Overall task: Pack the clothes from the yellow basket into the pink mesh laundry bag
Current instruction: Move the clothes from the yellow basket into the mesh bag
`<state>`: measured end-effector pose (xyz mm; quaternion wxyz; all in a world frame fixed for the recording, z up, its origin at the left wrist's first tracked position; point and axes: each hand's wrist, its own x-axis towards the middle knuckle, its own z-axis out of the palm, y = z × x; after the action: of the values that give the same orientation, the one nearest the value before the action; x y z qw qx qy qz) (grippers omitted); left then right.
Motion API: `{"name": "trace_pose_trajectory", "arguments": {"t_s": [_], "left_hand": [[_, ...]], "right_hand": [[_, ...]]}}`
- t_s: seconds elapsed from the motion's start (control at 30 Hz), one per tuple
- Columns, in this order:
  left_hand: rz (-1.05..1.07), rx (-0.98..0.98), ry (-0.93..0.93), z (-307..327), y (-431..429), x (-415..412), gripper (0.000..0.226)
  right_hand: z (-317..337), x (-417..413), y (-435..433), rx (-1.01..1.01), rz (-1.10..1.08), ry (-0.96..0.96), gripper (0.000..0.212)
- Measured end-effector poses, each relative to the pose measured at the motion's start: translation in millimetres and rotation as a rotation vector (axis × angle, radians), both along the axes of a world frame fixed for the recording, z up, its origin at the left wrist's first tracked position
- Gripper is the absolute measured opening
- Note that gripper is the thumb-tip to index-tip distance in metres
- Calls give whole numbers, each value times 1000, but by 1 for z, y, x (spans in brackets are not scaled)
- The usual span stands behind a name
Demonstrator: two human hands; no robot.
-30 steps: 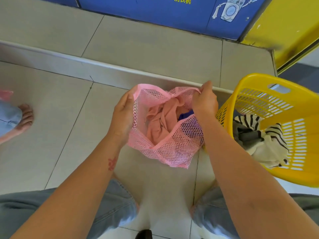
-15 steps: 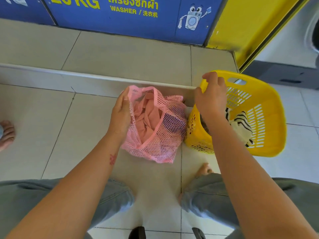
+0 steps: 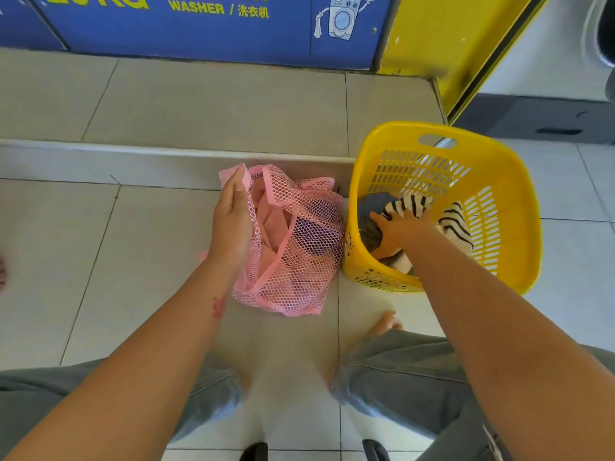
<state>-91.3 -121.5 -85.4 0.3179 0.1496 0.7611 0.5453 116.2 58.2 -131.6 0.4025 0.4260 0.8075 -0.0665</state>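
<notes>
The pink mesh laundry bag (image 3: 299, 261) sits on the tiled floor, its mouth open, with a peach garment (image 3: 271, 221) and something dark blue inside. My left hand (image 3: 231, 221) grips the bag's left rim and holds it up. To the right stands the yellow basket (image 3: 499, 181), touching the bag. In it lie a black-and-white striped garment (image 3: 452, 224) and a grey one (image 3: 374, 202). My right hand (image 3: 399, 227) is down in the basket, fingers spread on the clothes; whether it grips any is unclear.
A raised tiled step (image 3: 166, 161) runs behind the bag. Behind it are a blue washer panel (image 3: 199, 28) and a yellow panel (image 3: 442, 38). My knees in grey trousers and a bare foot (image 3: 386, 322) are just below the bag. Another person's toes show at the left edge.
My right hand let go of the bag's right rim, passed over the basket's rim and went down onto the clothes inside. The left hand kept its hold on the bag.
</notes>
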Motion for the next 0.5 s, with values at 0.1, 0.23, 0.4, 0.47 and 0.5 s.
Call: {"name": "trace_pose_trajectory", "arguments": {"t_s": [0.1, 0.23, 0.4, 0.47, 0.5], "left_hand": [[0, 7, 0, 0, 4, 0, 41], [-10, 14, 6, 0, 3, -2, 41], [-11, 9, -2, 3, -1, -5, 42], [-13, 21, -10, 4, -6, -5, 42], [-16, 29, -8, 5, -8, -6, 42]], "right_hand": [[-4, -11, 10, -231, -31, -92, 80], [-17, -1, -3, -15, 51, -154, 61], [6, 3, 9, 64, -243, 450, 44], [27, 1, 11, 129, -400, 763, 43], [40, -1, 10, 176, -447, 879, 41]]}}
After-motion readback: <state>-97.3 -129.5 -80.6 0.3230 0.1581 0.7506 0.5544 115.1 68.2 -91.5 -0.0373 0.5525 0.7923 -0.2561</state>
